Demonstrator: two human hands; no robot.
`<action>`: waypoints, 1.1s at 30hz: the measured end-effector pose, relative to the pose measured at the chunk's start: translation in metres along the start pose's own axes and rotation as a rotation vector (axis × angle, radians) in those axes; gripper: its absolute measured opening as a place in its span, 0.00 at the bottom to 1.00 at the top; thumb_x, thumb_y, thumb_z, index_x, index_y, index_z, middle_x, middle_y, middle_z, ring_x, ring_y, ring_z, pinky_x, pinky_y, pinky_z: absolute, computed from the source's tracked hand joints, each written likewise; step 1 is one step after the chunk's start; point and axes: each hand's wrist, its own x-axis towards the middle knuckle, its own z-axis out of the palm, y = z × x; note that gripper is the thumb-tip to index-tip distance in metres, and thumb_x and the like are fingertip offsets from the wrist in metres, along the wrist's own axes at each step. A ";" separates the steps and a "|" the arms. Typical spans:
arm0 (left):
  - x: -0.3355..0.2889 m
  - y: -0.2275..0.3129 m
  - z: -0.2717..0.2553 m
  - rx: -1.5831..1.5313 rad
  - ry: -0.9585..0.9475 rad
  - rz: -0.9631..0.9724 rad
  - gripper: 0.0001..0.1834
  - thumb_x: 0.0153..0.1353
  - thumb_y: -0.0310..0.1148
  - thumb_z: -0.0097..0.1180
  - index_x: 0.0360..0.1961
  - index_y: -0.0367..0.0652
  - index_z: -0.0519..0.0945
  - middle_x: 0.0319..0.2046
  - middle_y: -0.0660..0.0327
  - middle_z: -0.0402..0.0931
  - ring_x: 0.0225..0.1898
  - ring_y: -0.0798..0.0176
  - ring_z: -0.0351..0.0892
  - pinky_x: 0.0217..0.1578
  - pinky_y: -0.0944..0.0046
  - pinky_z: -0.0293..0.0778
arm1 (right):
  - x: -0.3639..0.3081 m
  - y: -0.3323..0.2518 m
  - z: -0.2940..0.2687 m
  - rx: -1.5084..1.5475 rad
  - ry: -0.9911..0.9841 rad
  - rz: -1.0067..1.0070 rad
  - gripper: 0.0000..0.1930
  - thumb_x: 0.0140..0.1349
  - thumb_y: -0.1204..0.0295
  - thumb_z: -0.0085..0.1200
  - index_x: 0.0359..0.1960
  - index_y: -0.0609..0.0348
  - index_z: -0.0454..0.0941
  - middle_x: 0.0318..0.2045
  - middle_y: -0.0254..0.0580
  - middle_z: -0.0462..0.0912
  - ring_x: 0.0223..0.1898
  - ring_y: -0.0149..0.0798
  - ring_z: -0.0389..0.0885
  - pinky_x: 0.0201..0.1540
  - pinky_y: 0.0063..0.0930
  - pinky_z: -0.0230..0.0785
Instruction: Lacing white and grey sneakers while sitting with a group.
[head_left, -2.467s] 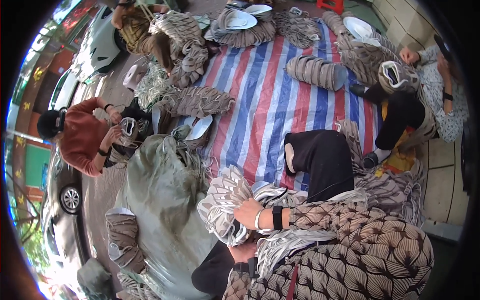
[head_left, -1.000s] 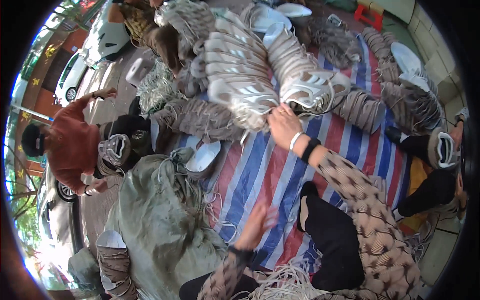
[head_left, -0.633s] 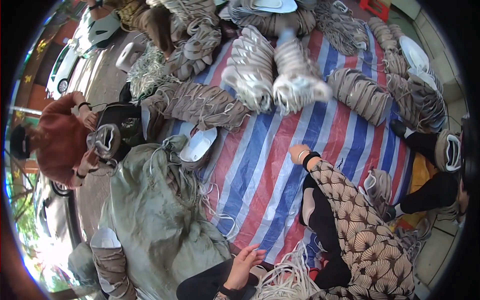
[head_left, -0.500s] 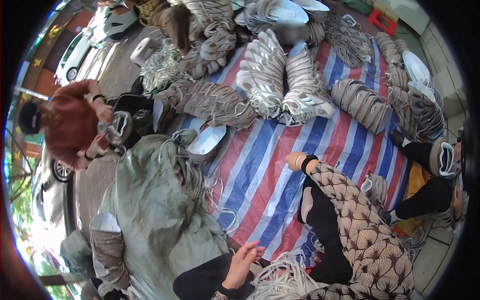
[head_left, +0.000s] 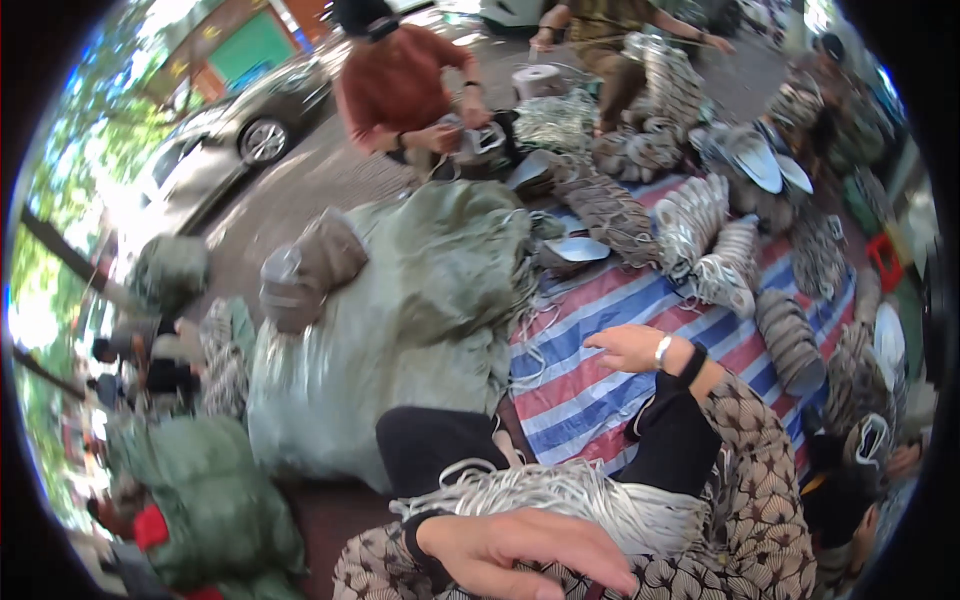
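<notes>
A loose heap of white shoelaces [head_left: 600, 505] lies across my lap, between my black-trousered knees. My left hand [head_left: 520, 550] hovers low over its near side, palm down, with fingers stretched out and nothing in them. Further forward, above the striped plastic sheet [head_left: 560, 395], my right hand [head_left: 632, 348] reaches leftward past my right knee. Its fingers are extended and no object shows in them. Ahead on the sheet lie two stacks of pale shoe uppers, one on the left [head_left: 690, 222] and one on the right [head_left: 730, 265]. A single upper with a white lining [head_left: 575, 252] is left of them.
A large green sack [head_left: 420, 300] fills the left, with a brown bundle [head_left: 325, 255] on it. More stacked uppers [head_left: 790, 340] stand to the right. Beyond the sack, a person in a rust-red top [head_left: 410, 85] handles a shoe upper [head_left: 482, 143]. A parked car [head_left: 235, 140] is behind.
My view has swung left, showing more of the sack and the street. My left hand has come in from beside my knee to over the laces. My right hand still reaches forward.
</notes>
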 end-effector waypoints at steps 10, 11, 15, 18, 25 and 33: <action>-0.066 0.022 0.082 -0.137 -0.144 0.237 0.25 0.60 0.26 0.52 0.56 0.25 0.65 0.53 0.44 0.69 0.50 0.51 0.72 0.48 0.58 0.69 | -0.118 -0.079 -0.005 0.246 0.645 0.123 0.15 0.58 0.74 0.51 0.46 0.67 0.73 0.37 0.46 0.80 0.37 0.36 0.79 0.41 0.25 0.69; -0.072 0.022 0.087 -0.125 -0.147 0.221 0.25 0.59 0.27 0.53 0.57 0.26 0.65 0.53 0.45 0.69 0.50 0.51 0.72 0.48 0.58 0.69 | -0.128 -0.084 0.002 0.231 0.631 0.122 0.15 0.58 0.74 0.51 0.46 0.67 0.73 0.37 0.46 0.80 0.37 0.36 0.79 0.41 0.25 0.69; -0.068 0.043 0.080 -0.028 -0.149 0.315 0.28 0.59 0.28 0.55 0.58 0.25 0.63 0.55 0.47 0.68 0.51 0.52 0.72 0.48 0.57 0.69 | -0.140 -0.101 0.018 0.377 0.736 0.254 0.13 0.59 0.75 0.50 0.46 0.66 0.74 0.34 0.40 0.80 0.35 0.28 0.77 0.38 0.21 0.68; -0.075 0.029 0.076 -0.050 -0.070 0.240 0.21 0.56 0.25 0.56 0.51 0.32 0.72 0.48 0.52 0.74 0.42 0.61 0.77 0.45 0.62 0.71 | -0.120 -0.106 0.023 0.420 0.761 0.276 0.12 0.60 0.76 0.49 0.46 0.64 0.74 0.34 0.39 0.80 0.35 0.28 0.78 0.37 0.20 0.68; -0.132 0.014 -0.048 0.565 0.625 -0.150 0.18 0.57 0.30 0.54 0.48 0.33 0.73 0.41 0.54 0.76 0.43 0.60 0.75 0.46 0.61 0.69 | -0.048 -0.101 0.000 0.317 0.734 0.048 0.16 0.58 0.76 0.49 0.49 0.65 0.71 0.45 0.46 0.76 0.44 0.36 0.77 0.44 0.26 0.69; -0.304 -0.184 -0.248 1.266 0.672 -1.291 0.27 0.51 0.42 0.59 0.51 0.42 0.72 0.46 0.48 0.73 0.49 0.49 0.72 0.49 0.55 0.68 | 0.054 0.030 -0.015 0.434 0.141 0.263 0.21 0.56 0.71 0.52 0.52 0.62 0.69 0.48 0.44 0.73 0.45 0.38 0.75 0.43 0.29 0.72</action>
